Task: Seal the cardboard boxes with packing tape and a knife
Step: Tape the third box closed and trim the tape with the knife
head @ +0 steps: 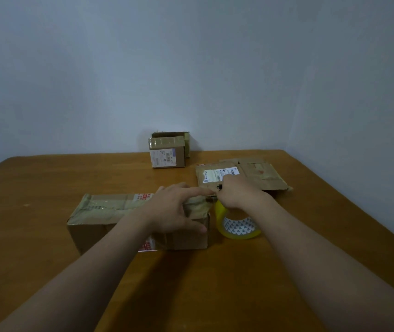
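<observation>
Cardboard box (100, 212) beside yellow tape roll (237, 227)

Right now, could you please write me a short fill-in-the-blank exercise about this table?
The tape roll is ____ in colour.
It lies on the table to the ____ of the near box.
The left hand presses the ____ of that box.
The right hand grips a small dark tool just ____ the tape roll.
Missing: yellow; right; top; above.
</observation>
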